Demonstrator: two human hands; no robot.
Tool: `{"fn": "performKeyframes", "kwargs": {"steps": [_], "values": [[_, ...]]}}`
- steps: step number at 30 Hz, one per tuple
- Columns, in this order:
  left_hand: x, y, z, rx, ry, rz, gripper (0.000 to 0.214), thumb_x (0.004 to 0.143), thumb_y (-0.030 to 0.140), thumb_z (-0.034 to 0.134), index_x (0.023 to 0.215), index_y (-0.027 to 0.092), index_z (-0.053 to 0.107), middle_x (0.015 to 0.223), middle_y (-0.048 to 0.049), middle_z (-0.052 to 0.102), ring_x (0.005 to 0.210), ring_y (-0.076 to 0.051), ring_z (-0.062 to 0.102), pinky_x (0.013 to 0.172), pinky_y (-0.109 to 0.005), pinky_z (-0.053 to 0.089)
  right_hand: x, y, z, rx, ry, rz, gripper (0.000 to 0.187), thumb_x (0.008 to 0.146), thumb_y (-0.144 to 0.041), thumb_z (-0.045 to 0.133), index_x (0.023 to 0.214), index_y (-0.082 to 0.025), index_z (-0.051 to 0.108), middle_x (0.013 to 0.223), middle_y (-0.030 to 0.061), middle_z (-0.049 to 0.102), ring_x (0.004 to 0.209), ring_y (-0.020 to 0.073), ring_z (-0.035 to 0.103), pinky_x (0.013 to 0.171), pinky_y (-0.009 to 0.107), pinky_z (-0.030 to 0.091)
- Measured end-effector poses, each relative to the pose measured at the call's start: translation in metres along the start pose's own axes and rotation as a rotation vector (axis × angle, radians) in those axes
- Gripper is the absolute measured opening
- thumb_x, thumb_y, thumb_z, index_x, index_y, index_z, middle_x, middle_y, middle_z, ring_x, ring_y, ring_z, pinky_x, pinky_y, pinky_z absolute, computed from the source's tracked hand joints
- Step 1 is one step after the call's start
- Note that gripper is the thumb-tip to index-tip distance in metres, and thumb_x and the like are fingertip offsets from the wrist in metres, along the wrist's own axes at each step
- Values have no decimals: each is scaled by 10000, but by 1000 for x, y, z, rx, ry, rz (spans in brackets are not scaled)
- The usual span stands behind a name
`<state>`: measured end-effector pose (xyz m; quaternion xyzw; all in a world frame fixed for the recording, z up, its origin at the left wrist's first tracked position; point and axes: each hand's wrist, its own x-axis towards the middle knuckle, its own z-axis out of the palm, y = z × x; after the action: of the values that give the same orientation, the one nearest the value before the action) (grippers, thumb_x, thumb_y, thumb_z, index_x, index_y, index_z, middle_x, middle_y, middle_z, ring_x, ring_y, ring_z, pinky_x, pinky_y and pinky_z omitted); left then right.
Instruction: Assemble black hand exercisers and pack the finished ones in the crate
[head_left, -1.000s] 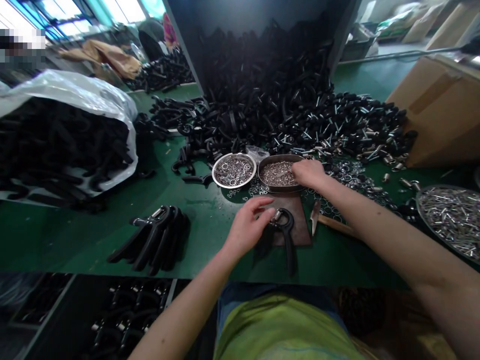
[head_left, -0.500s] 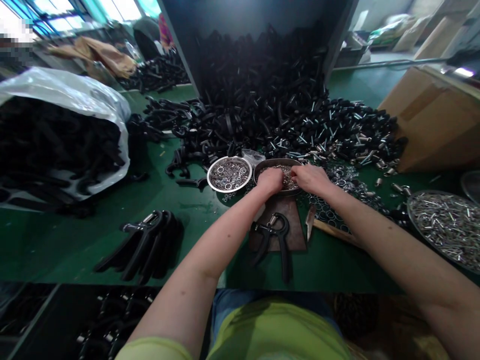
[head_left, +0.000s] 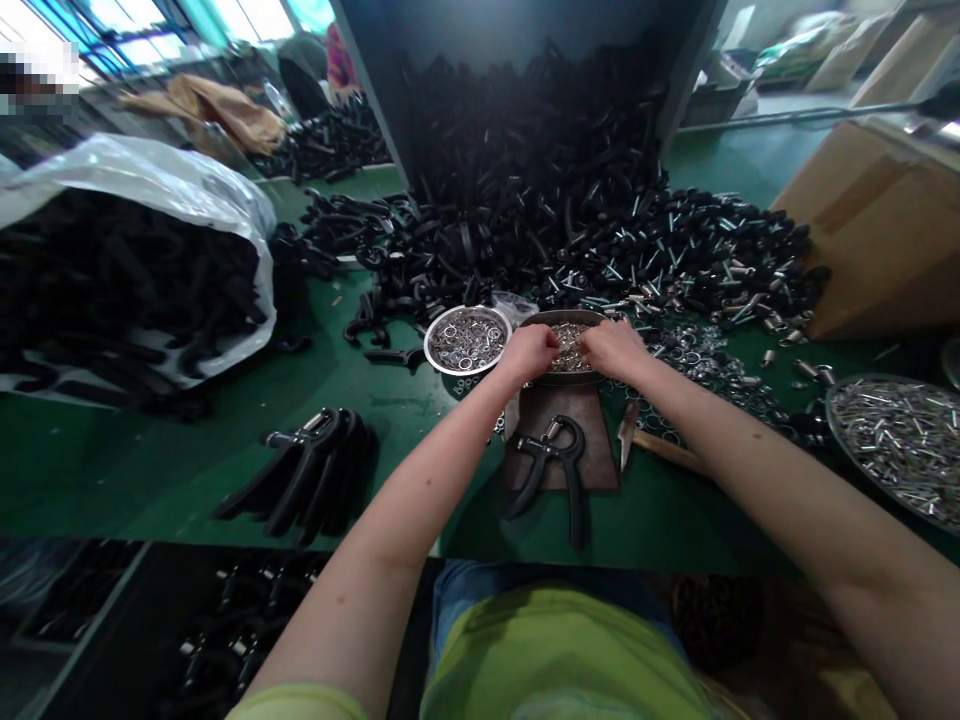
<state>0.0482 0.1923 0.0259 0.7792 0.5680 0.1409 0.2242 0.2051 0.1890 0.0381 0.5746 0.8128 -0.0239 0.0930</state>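
Observation:
Both hands are at a dark oval dish (head_left: pixel 568 316) of small metal parts. My left hand (head_left: pixel 531 352) is at the dish's left side, its fingers curled together over the parts. From the right, my right hand (head_left: pixel 613 348) reaches in with fingertips pinched. Whatever either hand holds is too small or hidden to name. Nearer me, a black hand grip strengthener (head_left: pixel 576 490) with a metal spring lies on a brown metal plate (head_left: pixel 600 455). A hammer (head_left: pixel 664 450) rests right of the plate, partly behind my right forearm.
Left of the dish stands a round metal bowl (head_left: pixel 428 352) of rings and pins. Several assembled grips (head_left: pixel 307 470) lie at left, below a white bag (head_left: pixel 259 215) of black parts. Black handles (head_left: pixel 510 230) are heaped behind. A pin-filled tray (head_left: pixel 831 400) and cardboard box (head_left: pixel 862 230) stand at right.
The view has shifted slightly, so the bench appears a little further right and higher. My left hand has drawn back slightly toward the dish's left edge; the right hand stays over the dish.

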Motion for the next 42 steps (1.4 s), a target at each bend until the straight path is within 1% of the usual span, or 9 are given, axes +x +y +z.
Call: {"fn": "performKeyframes", "kwargs": {"steps": [4,9,13,15,18,22,25,30,42], "values": [[-16,-4,-5,-137,39,3,133,789,201,592,903,147,635,852,-56,694,764,-141,623,736,-259,470,-3,1,2,35,25,16,347,879,-316,428,1041,-138,679,1022,189,670,979,286,602,820,373,396],[-63,-10,1,-608,-27,-11,94,837,226,527,840,144,574,719,-18,652,606,-104,587,609,-231,455,-1,0,6,128,108,63,375,875,-291,381,1030,-137,686,1001,163,685,954,268,614,821,355,406],[-112,-10,12,-531,-27,24,147,785,304,625,758,160,611,719,1,622,661,-122,561,624,-236,427,-4,-2,5,225,193,82,366,846,-209,358,1007,-153,682,995,103,699,960,225,612,844,318,405],[-131,-8,19,-460,3,49,130,756,289,667,729,165,635,765,-8,622,744,-144,561,693,-256,426,-14,-3,4,378,262,75,364,839,-186,343,1029,-152,651,938,77,710,922,198,616,819,301,418],[-145,-6,28,-402,38,76,93,747,260,688,715,176,660,805,-17,621,835,-169,552,787,-286,412,-38,-9,6,822,327,22,289,828,-194,376,1025,-154,585,814,45,706,744,163,617,713,290,443],[-149,-5,37,-406,79,54,68,738,249,702,729,189,672,827,-14,626,858,-176,547,811,-296,406,-72,-19,18,1240,150,-96,171,822,-233,443,954,-174,532,841,33,685,608,116,554,618,269,437],[-148,-5,40,-425,93,39,57,730,238,710,730,193,675,824,-7,632,852,-173,551,809,-293,408,-81,-24,33,1210,25,-118,130,770,-248,533,846,-165,598,831,28,648,625,112,524,585,253,409],[-148,-5,40,-427,79,22,54,722,226,713,723,192,672,818,-4,626,851,-175,551,798,-289,410,-72,-27,49,1087,33,-165,128,716,-255,601,774,-168,676,875,25,591,699,122,518,653,270,408],[-147,-2,36,-388,33,9,60,731,235,692,729,193,649,848,-6,589,884,-178,533,813,-295,402,-64,-36,38,867,-56,-172,79,716,-163,579,759,-162,645,827,21,586,677,119,508,648,261,405]]}}
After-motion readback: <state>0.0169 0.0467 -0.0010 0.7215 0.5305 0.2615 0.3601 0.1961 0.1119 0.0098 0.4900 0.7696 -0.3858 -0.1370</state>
